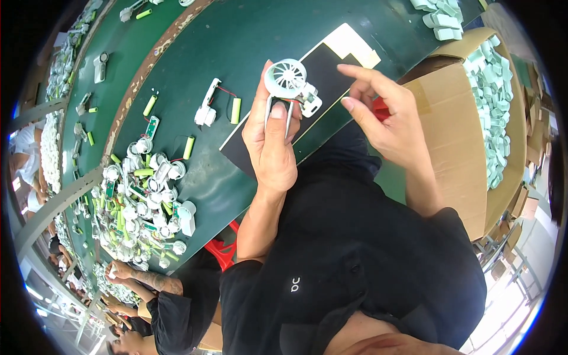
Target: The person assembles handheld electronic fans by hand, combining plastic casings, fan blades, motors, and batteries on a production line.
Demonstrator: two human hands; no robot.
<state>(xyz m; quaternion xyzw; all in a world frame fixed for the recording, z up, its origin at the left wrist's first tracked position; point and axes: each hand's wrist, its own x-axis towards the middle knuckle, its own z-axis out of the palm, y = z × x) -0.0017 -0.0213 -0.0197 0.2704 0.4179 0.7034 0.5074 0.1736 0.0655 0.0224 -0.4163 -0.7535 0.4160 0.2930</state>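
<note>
My left hand [270,139] is closed around a part-built handheld fan [287,77]. Its round white head with spoke-like blades points up, and a white fitting with a red wire sits beside the head. To the right, my right hand [390,115] is apart from the fan. Its index finger and thumb are stretched out, the other fingers curl, and nothing shows between them. Under both hands lies a dark mat [325,71] with pale pieces at its far corner. Left of the fan, a white fan part [207,106] is wired to a green battery cell [236,110].
A heap of fan parts [142,207] with green cells and circuit boards covers the table's left side. On the right stands a cardboard box [449,136] full of pale green shells [488,106]. More shells [442,21] lie at the far right. A co-worker's arm [157,281] reaches in lower left.
</note>
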